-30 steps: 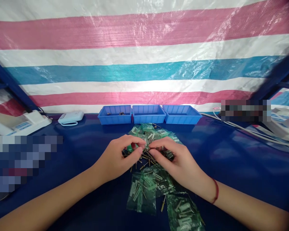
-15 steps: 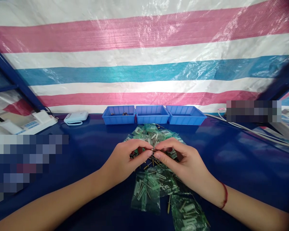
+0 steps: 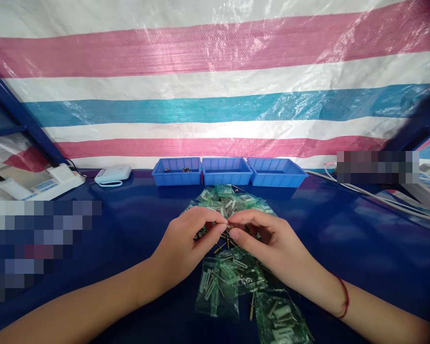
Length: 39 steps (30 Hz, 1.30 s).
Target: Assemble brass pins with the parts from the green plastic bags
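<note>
My left hand and my right hand meet fingertip to fingertip above a pile of small hardware. Thumb and forefinger of each are pinched on a small metal piece, mostly hidden by the fingertips, so its kind does not show. Beneath and behind them lie green-tinted plastic bags with metal pins and white pieces inside. Loose brass-coloured pins are scattered under the fingers. Nearer to me lie a clear-green bag of pins and a darker green bag with white cylinders, a single pin between them.
Three blue bins stand in a row at the back: the left bin holds a few small metal parts, beside the middle bin and right bin. A pale blue device and power strip sit left; cables run right.
My right thumb and forefinger have opened slightly around the small metal piece, and the right wrist has shifted a little to the right. My left hand has barely moved.
</note>
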### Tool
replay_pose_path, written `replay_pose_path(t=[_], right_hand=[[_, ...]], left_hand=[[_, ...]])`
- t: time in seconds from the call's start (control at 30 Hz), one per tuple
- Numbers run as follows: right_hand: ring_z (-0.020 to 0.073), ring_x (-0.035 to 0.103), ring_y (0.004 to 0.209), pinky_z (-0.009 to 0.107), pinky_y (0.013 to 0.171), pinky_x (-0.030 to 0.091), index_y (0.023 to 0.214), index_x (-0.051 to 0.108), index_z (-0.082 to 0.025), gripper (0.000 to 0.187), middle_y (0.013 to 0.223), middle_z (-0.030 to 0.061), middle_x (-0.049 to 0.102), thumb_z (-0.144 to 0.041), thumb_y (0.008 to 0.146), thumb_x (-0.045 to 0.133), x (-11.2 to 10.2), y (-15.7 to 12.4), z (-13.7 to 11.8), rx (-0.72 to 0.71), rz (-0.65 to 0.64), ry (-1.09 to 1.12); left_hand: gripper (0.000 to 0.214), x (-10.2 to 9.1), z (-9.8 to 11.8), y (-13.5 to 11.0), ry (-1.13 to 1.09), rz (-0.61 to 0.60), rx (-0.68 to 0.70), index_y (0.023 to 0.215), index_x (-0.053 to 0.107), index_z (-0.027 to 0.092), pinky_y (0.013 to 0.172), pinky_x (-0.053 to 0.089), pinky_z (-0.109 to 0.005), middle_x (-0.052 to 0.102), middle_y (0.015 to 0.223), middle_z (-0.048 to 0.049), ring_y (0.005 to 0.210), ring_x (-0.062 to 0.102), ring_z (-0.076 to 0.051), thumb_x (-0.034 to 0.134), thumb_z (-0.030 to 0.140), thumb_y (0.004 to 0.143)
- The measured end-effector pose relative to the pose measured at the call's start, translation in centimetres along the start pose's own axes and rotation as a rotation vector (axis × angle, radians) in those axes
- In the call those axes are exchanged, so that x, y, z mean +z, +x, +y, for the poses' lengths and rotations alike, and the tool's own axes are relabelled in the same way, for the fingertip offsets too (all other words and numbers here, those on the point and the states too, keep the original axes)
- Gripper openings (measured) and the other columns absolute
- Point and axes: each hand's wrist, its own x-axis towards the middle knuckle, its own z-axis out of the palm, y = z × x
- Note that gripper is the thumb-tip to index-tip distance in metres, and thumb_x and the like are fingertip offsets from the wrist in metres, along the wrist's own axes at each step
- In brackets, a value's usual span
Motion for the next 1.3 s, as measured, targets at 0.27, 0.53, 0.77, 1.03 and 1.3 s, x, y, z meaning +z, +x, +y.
replay_pose_path(t=[0.27,0.53,0.77,1.03,1.3], right_hand=[[0.0164,0.064,0.087,0.03,0.075,0.052,0.095,0.064,-0.023,0.013,0.092,0.0017,0.066,-0.017,0.084,0.063,-0.4,-0.5,-0.2,-0.256,0.129,-0.201],[0.0158,0.063,0.083,0.03,0.073,0.052,0.093,0.063,-0.025,0.013,0.089,0.0007,0.064,-0.018,0.083,0.067,-0.1,-0.7,-0.3,-0.29,0.151,-0.173],[0.017,0.06,0.087,0.032,0.076,0.049,0.099,0.059,-0.029,0.02,0.094,0.0004,0.061,-0.023,0.083,0.068,-0.2,-0.6,-0.4,-0.219,0.125,-0.035],[0.0178,0.057,0.085,0.032,0.07,0.046,0.099,0.053,-0.025,0.011,0.095,0.0023,0.06,-0.025,0.089,0.056,-0.9,0.1,0.2,-0.158,0.124,-0.165],[0.0185,0.057,0.087,0.035,0.078,0.046,0.105,0.061,-0.02,0.021,0.093,0.0044,0.066,-0.012,0.092,0.048,-0.5,1.0,-1.0,-0.452,-0.297,-0.581]], left_hand=[[0.01,0.5,-0.2,-0.1,-0.003,-0.026,0.068,0.097,0.062,0.019,0.075,0.046,-0.02,0.067,0.086,0.001,0.079,0.062,-0.01,0.057,0.015,0.09],[0.005,0.9,-0.3,0.2,-0.148,-0.166,-0.058,0.092,0.061,0.018,0.061,0.043,-0.02,0.062,0.075,0.0016,0.063,0.055,-0.01,0.057,0.02,0.091],[0.012,0.2,-0.4,1.1,-0.196,-0.251,-0.014,0.092,0.06,0.018,0.062,0.042,-0.022,0.062,0.08,-0.0002,0.066,0.052,-0.011,0.05,0.024,0.094],[0.022,-4.1,-7.3,7.9,0.393,0.019,-0.076,0.096,0.062,0.018,0.069,0.048,-0.027,0.069,0.086,-0.0031,0.076,0.063,-0.017,0.047,0.034,0.092],[0.027,-2.4,-8.4,5.9,0.508,-0.015,0.012,0.111,0.062,0.016,0.094,0.04,-0.041,0.066,0.104,-0.0089,0.101,0.056,-0.024,0.047,0.016,0.089]])
